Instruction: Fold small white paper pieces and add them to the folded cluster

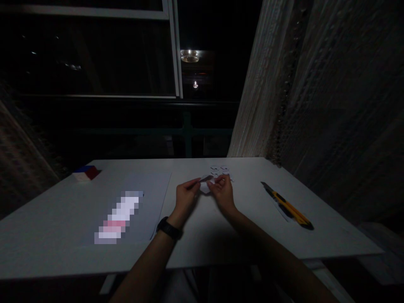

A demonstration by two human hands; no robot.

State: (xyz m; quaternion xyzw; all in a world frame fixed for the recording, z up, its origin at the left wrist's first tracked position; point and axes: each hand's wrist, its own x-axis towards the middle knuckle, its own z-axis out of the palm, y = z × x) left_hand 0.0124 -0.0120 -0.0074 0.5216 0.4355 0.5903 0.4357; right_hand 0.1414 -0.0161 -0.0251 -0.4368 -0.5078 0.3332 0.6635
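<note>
Between my two hands, just over the white table (189,248), is a small folded piece of paper (205,186). My left hand (187,195), with a dark watch on its wrist, pinches the paper's left edge between thumb and fingers. On the other side my right hand (223,194) is closed on the right edge, its thumb against the paper's middle. Small paper pieces with dark marks (220,168) lie right behind the hands, partly covered by them. The dim light hides the finer folds.
A yellow and black utility knife (288,206) lies at the right, its blade pointing away. White sheets (158,189) and a blurred-out bright object (118,216) are at the left. A blue, red and white cube (86,173) sits at the far left. Curtains (255,84) hang behind the table.
</note>
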